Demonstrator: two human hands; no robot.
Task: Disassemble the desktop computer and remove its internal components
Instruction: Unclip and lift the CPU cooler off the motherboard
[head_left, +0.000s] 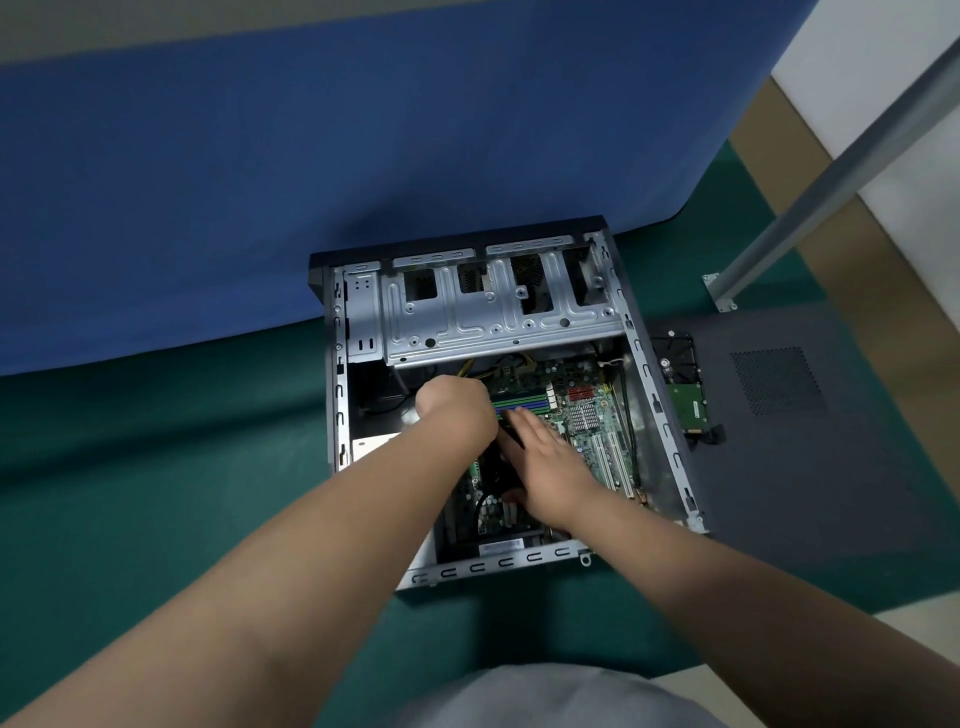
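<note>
An open desktop computer case (670, 431) lies flat on a green mat, its silver drive cage (493, 312) at the far end. The green motherboard (592, 415) shows inside, with memory slots (524, 402) and white expansion slots. Both hands reach into the case over a black part (496, 470) near the board's middle, mostly hidden. My left hand (457, 410) is bent down at the wrist beside the memory slots, its fingers out of sight. My right hand (550, 462) lies over the black part with straight fingers pointing toward the memory slots.
A removed hard drive (683, 387), circuit board up, lies right of the case on the dark side panel (810, 441). A blue curtain (311, 182) hangs behind the case. A metal pole (831, 176) slants to a floor bracket at the right.
</note>
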